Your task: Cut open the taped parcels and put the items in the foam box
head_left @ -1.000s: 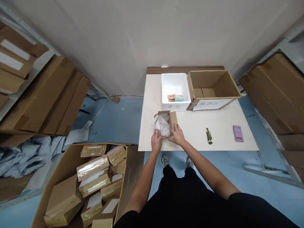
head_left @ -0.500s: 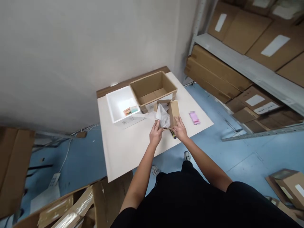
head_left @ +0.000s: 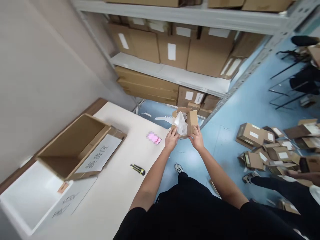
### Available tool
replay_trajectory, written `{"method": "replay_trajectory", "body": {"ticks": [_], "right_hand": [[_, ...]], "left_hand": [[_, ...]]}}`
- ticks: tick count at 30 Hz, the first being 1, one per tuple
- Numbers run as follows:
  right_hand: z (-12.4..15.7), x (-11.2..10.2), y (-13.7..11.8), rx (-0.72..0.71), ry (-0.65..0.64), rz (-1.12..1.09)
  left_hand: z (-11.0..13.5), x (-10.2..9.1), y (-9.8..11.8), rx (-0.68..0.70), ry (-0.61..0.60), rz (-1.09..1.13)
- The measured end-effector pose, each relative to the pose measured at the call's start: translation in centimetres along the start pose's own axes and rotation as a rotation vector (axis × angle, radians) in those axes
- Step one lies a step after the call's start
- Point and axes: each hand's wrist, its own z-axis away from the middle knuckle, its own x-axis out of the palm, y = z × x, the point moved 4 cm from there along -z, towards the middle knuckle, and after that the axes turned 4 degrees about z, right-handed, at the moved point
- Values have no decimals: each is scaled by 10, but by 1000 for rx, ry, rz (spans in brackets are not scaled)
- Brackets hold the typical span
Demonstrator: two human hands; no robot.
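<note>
Between both hands I hold a small opened cardboard box (head_left: 192, 120), its flaps up and crumpled white plastic wrapping (head_left: 181, 123) inside. My left hand (head_left: 172, 139) grips its near left side, and my right hand (head_left: 197, 138) grips the near right side. The box is held out past the table's edge, above the blue floor. A black and yellow utility knife (head_left: 138, 169) lies on the white table (head_left: 112, 196), left of my left arm. Farther back on the table is a pink, blurred-out flat item (head_left: 153, 137).
A large open cardboard box (head_left: 100, 153) and a white bin (head_left: 27, 196) stand on the table. Ahead, a metal shelf (head_left: 160, 71) holds cartons. To the right, cardboard boxes (head_left: 255, 135) litter the floor near another person's leg (head_left: 277, 188).
I have turned right, carrying the small box off the table toward the shelf. The utility knife beneath it now lies uncovered on the table.
</note>
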Motion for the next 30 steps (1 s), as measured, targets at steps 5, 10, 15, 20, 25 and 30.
{"method": "replay_trajectory", "body": {"ticks": [5, 10, 15, 20, 25, 30], "right_hand": [[14, -22, 69, 201, -56, 119], [0, -33, 96, 244, -17, 96], [-48, -28, 71, 100, 27, -26], [-88, -1, 6, -57, -19, -129], [-102, 41, -94, -254, -107, -228], [-68, 83, -237, -507, -212, -340]], "left_hand": [[-52, 43, 45, 71, -120, 9], [-63, 41, 38, 24, -61, 38], [-52, 5, -1, -96, 102, 57], [-18, -38, -33, -200, 227, 49], [61, -83, -62, -359, 350, -15], [198, -132, -87, -582, 473, -109]]}}
